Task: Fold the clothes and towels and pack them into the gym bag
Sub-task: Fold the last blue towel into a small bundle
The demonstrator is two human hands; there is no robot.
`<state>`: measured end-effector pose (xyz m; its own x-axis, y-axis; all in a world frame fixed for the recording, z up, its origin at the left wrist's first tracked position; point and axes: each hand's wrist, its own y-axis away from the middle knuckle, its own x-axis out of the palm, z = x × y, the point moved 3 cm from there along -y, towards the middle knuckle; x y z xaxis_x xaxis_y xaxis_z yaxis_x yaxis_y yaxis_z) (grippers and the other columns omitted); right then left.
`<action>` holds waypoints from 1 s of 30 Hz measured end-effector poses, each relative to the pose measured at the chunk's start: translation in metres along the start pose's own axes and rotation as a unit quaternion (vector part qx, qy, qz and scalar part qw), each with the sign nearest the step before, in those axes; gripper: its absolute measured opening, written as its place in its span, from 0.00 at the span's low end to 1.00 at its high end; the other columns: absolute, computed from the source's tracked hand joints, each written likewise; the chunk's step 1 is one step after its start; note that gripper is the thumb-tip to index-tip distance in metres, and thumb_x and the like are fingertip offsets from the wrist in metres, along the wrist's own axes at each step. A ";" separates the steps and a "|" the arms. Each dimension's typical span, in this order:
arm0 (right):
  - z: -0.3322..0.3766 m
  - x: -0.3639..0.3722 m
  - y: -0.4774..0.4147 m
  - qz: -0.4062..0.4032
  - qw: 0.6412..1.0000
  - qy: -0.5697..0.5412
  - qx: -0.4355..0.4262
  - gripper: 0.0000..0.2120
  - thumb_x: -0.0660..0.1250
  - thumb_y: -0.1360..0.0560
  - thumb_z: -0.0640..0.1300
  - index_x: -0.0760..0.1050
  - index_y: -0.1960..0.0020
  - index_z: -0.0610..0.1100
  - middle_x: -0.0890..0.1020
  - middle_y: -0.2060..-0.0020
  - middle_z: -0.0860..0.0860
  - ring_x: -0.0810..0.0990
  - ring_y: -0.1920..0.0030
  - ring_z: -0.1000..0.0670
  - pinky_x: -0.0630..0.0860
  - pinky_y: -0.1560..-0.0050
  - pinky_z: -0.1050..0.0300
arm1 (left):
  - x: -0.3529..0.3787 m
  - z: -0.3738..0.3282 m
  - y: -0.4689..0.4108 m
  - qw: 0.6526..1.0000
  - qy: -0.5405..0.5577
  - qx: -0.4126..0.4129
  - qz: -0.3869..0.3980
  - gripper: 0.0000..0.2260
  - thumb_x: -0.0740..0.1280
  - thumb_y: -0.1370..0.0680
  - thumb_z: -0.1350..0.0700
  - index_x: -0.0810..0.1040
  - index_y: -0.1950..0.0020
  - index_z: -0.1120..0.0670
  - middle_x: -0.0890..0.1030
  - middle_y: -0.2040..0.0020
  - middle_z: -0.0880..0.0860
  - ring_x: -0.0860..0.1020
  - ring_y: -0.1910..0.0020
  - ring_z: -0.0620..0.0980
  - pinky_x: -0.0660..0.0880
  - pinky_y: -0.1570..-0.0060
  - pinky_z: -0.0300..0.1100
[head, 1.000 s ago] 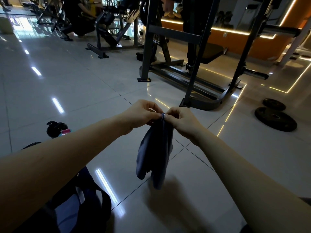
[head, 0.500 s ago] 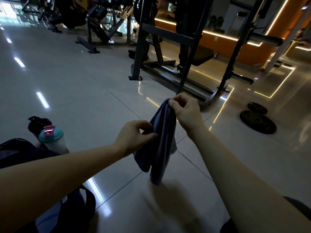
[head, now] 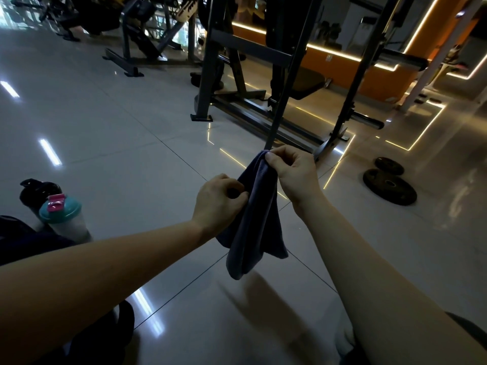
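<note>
1. Over the tiled floor (head: pixel 118 127), straight ahead of the person, a dark blue towel (head: pixel 253 214) is hanging clear of the tiles. It is gathered lengthwise into a narrow drape.
2. The right hand (head: pixel 295 175) is pinching the towel's top fold between thumb and forefinger and is carrying its weight.
3. The left hand (head: pixel 218 204), lower down, is pinching the cloth's left edge about midway along, with its fingers curled.
4. The gym bag (head: pixel 23 238) is lying at the near left of the floor, dark and mostly cut off by the frame. Whether it is lying open cannot be told. A teal-lidded shaker (head: pixel 62 214) and a black bottle (head: pixel 39 191) are standing just beyond it.
5. Step in hand, as judged: the towel is being folded in the air, and packing is not yet beginning.
6. Next move, as judged: it is calling for the hanging half to be brought up to the pinched top with the edges matching. The bundle would then be going left toward the bag without the loose cloth slipping open.
</note>
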<state>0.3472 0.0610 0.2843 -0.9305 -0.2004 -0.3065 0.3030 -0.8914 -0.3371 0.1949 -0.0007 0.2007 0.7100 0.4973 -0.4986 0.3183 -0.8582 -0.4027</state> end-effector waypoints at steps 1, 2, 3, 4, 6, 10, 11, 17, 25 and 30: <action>-0.001 -0.001 0.000 0.002 1.000 -0.002 0.007 0.06 0.66 0.19 0.41 0.81 0.50 0.42 0.82 0.54 0.47 0.80 0.53 0.55 0.77 0.54 0.65 | 0.002 0.000 -0.001 1.000 0.008 0.000 0.003 0.08 0.73 0.23 0.48 0.85 0.48 0.51 0.79 0.51 0.46 0.78 0.53 0.42 0.73 0.55 0.33; -0.002 -0.003 0.000 0.005 1.000 -0.005 0.014 0.06 0.65 0.19 0.41 0.81 0.49 0.41 0.82 0.53 0.47 0.80 0.53 0.55 0.77 0.54 0.65 | 0.005 0.000 -0.002 1.000 0.018 -0.002 0.010 0.10 0.74 0.23 0.47 0.85 0.47 0.51 0.79 0.50 0.46 0.78 0.52 0.42 0.75 0.54 0.34; -0.003 -0.003 0.000 0.010 1.000 -0.007 0.022 0.07 0.65 0.19 0.40 0.81 0.48 0.41 0.82 0.53 0.47 0.80 0.53 0.55 0.77 0.54 0.65 | 0.007 0.000 -0.003 0.999 0.028 -0.005 0.016 0.11 0.74 0.24 0.47 0.85 0.46 0.52 0.79 0.50 0.46 0.78 0.51 0.43 0.76 0.53 0.36; -0.004 -0.003 0.000 0.016 0.999 -0.010 0.029 0.07 0.64 0.18 0.40 0.81 0.47 0.41 0.82 0.53 0.48 0.80 0.53 0.56 0.77 0.55 0.66 | 0.010 -0.001 -0.004 0.999 0.039 -0.005 0.022 0.11 0.74 0.24 0.47 0.85 0.46 0.51 0.78 0.50 0.46 0.78 0.51 0.43 0.77 0.53 0.37; -0.006 -0.004 0.001 0.023 0.999 -0.011 0.038 0.07 0.64 0.18 0.40 0.80 0.47 0.41 0.81 0.54 0.49 0.79 0.54 0.57 0.77 0.55 0.66 | 0.015 -0.003 -0.007 0.998 0.056 -0.008 0.024 0.06 0.74 0.23 0.48 0.84 0.49 0.49 0.78 0.51 0.46 0.78 0.51 0.44 0.76 0.53 0.40; -0.009 -0.007 0.000 0.014 0.998 -0.016 0.054 0.07 0.64 0.18 0.40 0.80 0.46 0.41 0.81 0.54 0.50 0.79 0.54 0.57 0.76 0.57 0.68 | 0.019 -0.008 -0.009 0.997 0.066 -0.008 0.031 0.03 0.73 0.23 0.52 0.82 0.55 0.45 0.78 0.52 0.46 0.78 0.52 0.44 0.78 0.51 0.44; -0.010 -0.009 -0.001 0.006 0.998 -0.020 0.059 0.06 0.64 0.19 0.40 0.80 0.47 0.41 0.81 0.54 0.51 0.79 0.54 0.57 0.76 0.58 0.69 | 0.018 -0.008 -0.009 0.998 0.061 -0.005 0.032 0.02 0.72 0.22 0.53 0.82 0.55 0.46 0.79 0.52 0.47 0.78 0.52 0.45 0.79 0.50 0.46; -0.016 -0.013 -0.003 -0.019 0.997 -0.001 0.081 0.06 0.63 0.18 0.39 0.79 0.49 0.44 0.79 0.54 0.51 0.78 0.53 0.55 0.73 0.56 0.64 | -0.002 0.001 -0.009 0.996 -0.048 0.063 0.037 0.04 0.72 0.23 0.53 0.84 0.52 0.53 0.81 0.54 0.49 0.79 0.57 0.46 0.76 0.56 0.40; -0.019 0.002 0.000 0.001 0.998 0.004 0.068 0.06 0.61 0.17 0.42 0.77 0.48 0.43 0.78 0.53 0.47 0.77 0.51 0.49 0.75 0.48 0.53 | -0.017 0.022 -0.003 0.992 -0.055 -0.005 0.116 0.06 0.73 0.27 0.53 0.77 0.61 0.50 0.78 0.59 0.50 0.77 0.57 0.51 0.74 0.58 0.45; -0.026 0.004 -0.003 -0.055 0.993 0.002 0.106 0.07 0.60 0.17 0.41 0.76 0.52 0.46 0.77 0.53 0.47 0.76 0.52 0.48 0.75 0.48 0.51 | -0.012 0.012 0.008 0.992 0.014 -0.019 0.127 0.10 0.66 0.21 0.57 0.80 0.61 0.54 0.80 0.63 0.51 0.78 0.62 0.50 0.74 0.61 0.46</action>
<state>0.3482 0.0735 0.2611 -0.9549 -0.0960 -0.2811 0.1491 -0.9734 -0.1740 0.1814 -0.0122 0.1948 0.7867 0.2623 -0.5588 0.1506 -0.9595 -0.2382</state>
